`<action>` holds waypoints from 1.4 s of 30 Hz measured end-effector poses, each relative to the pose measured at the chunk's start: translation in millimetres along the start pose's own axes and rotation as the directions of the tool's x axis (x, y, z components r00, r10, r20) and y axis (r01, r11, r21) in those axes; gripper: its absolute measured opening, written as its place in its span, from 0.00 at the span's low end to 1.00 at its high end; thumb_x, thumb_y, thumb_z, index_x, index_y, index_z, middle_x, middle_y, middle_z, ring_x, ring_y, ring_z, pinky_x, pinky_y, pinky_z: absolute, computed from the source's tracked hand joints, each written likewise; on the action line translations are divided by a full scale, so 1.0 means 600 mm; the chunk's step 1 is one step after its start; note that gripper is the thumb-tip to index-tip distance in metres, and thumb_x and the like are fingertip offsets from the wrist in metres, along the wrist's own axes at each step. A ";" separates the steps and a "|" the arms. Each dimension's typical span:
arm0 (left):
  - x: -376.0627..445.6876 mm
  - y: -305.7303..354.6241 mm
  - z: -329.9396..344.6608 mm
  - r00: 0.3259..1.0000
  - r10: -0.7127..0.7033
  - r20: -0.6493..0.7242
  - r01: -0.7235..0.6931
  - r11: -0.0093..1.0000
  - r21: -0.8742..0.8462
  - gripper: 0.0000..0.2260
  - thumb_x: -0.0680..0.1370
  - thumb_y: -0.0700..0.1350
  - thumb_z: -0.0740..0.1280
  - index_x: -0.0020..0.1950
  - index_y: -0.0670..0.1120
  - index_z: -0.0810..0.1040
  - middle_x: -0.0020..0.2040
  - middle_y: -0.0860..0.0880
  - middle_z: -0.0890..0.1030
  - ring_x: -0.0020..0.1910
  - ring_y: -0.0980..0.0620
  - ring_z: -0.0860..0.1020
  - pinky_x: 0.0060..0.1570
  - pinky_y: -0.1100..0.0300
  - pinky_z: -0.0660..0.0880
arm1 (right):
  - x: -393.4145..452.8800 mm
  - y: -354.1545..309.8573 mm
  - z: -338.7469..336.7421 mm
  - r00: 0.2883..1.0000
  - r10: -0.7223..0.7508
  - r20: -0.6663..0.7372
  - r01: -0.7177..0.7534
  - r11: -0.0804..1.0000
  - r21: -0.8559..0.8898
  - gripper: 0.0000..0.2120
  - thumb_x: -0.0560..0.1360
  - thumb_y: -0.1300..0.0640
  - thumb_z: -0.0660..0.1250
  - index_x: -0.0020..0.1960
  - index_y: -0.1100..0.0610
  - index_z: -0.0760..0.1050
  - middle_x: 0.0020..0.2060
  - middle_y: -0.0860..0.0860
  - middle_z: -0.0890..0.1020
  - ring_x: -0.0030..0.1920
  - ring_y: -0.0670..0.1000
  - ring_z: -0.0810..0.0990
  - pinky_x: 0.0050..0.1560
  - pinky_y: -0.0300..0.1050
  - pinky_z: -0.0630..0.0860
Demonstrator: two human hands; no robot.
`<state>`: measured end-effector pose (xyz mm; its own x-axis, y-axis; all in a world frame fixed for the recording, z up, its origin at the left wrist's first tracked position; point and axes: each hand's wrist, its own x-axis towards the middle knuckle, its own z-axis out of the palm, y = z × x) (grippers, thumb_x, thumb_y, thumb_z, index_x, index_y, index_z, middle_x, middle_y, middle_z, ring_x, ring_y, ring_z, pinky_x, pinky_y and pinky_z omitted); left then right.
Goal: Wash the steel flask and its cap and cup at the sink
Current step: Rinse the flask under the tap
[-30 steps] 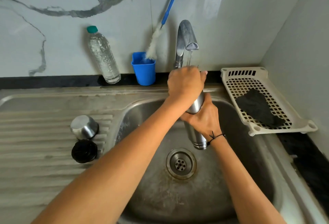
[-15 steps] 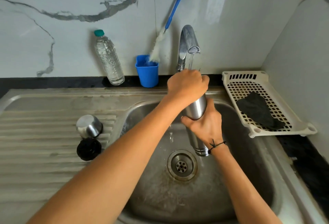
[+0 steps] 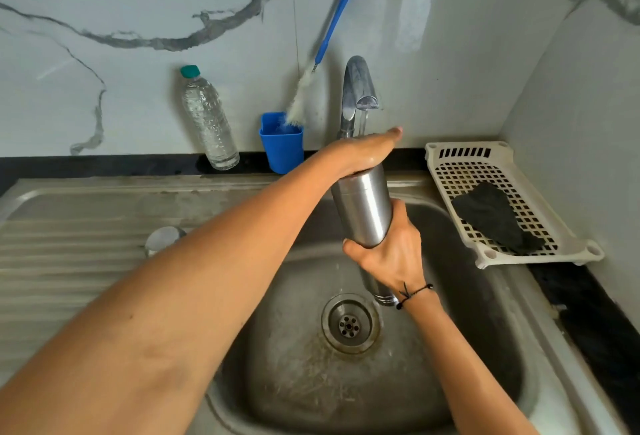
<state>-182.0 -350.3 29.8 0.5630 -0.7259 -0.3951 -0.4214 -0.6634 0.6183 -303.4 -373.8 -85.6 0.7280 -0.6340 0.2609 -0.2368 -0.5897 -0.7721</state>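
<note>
Over the steel sink basin (image 3: 485, 348), the right hand (image 3: 391, 254) grips the tall brushed-steel flask (image 3: 363, 209) around its middle. The left hand (image 3: 363, 150) lies flat, fingers straight, covering its mouth under the chrome tap (image 3: 356, 88). Wet steel could slip from that grip and drop into the basin.

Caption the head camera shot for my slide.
Left hand caps the flask, gripped by right hand, under the tap.
</note>
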 end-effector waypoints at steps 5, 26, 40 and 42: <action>0.005 -0.010 -0.018 0.977 0.018 -0.212 -0.026 0.999 -0.034 0.32 0.82 0.61 0.41 0.69 0.39 0.68 0.65 0.36 0.71 0.61 0.41 0.72 0.66 0.49 0.67 | 0.010 -0.002 -0.014 0.995 -0.088 0.044 0.090 0.995 -0.050 0.38 0.56 0.44 0.73 0.60 0.58 0.65 0.46 0.48 0.74 0.45 0.52 0.77 0.42 0.47 0.77; 0.005 -0.071 0.093 0.252 0.574 -0.779 -0.353 0.804 0.479 0.12 0.76 0.45 0.59 0.40 0.37 0.74 0.39 0.38 0.75 0.37 0.40 0.74 0.35 0.52 0.72 | 0.028 0.000 0.006 0.998 0.059 0.034 -0.059 0.998 -0.003 0.30 0.60 0.48 0.79 0.50 0.58 0.64 0.40 0.51 0.78 0.36 0.52 0.76 0.30 0.38 0.68; -0.010 -0.051 0.043 0.734 0.379 -0.564 -0.275 0.925 0.263 0.19 0.78 0.58 0.62 0.56 0.45 0.81 0.51 0.43 0.83 0.52 0.43 0.79 0.50 0.53 0.75 | 0.013 -0.008 -0.007 0.996 0.059 -0.060 -0.060 0.998 -0.022 0.31 0.61 0.50 0.78 0.56 0.59 0.66 0.42 0.49 0.75 0.39 0.51 0.75 0.36 0.38 0.70; -0.012 -0.053 0.053 0.595 0.453 -0.664 -0.274 0.891 0.363 0.22 0.78 0.58 0.61 0.48 0.41 0.83 0.43 0.42 0.84 0.43 0.42 0.81 0.41 0.53 0.78 | 0.016 -0.009 -0.006 0.997 0.056 -0.051 -0.056 0.998 -0.005 0.30 0.61 0.50 0.78 0.55 0.58 0.66 0.42 0.49 0.76 0.39 0.51 0.76 0.36 0.39 0.71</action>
<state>-195.3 -329.9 -8.6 0.6157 -0.6121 0.4962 -0.7876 -0.4575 0.4128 -297.6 -378.5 -76.7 0.6799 -0.6906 0.2467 -0.2805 -0.5557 -0.7826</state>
